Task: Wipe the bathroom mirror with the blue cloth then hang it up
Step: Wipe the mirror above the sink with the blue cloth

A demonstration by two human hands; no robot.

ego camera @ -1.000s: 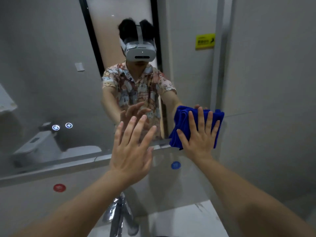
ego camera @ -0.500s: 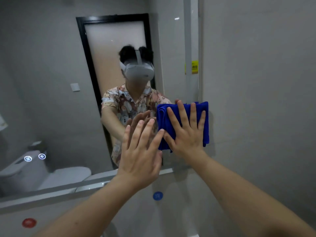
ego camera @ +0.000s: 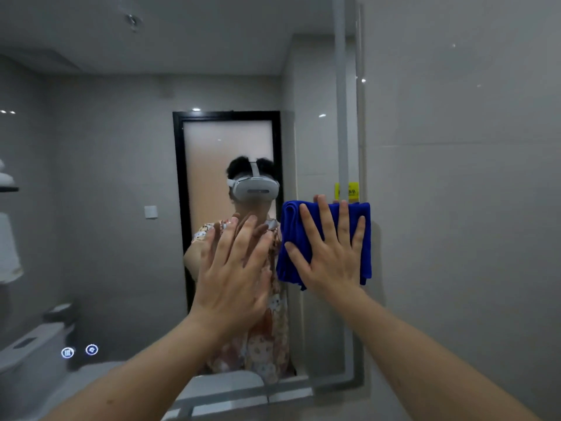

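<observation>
A folded blue cloth [ego camera: 293, 238] lies flat against the bathroom mirror [ego camera: 106, 208] near its right edge. My right hand [ego camera: 331, 253] presses on the cloth with fingers spread, covering its middle. Just left of the cloth, my left hand [ego camera: 233, 268] is raised with its palm toward the glass, fingers apart and holding nothing. The mirror reflects a person in a patterned shirt and a white headset, with both arms raised.
A grey tiled wall [ego camera: 455, 208] runs to the right of the mirror's edge strip [ego camera: 359, 117]. Two lit touch icons [ego camera: 79, 350] glow at the mirror's lower left. The mirror's bottom ledge [ego camera: 249, 399] sits below my arms. A toilet and a door show in the reflection.
My right hand has slid the blue cloth upward along the mirror's right side. My left hand rose with it. The view tilted up, so the sink and tap dropped out of sight.
</observation>
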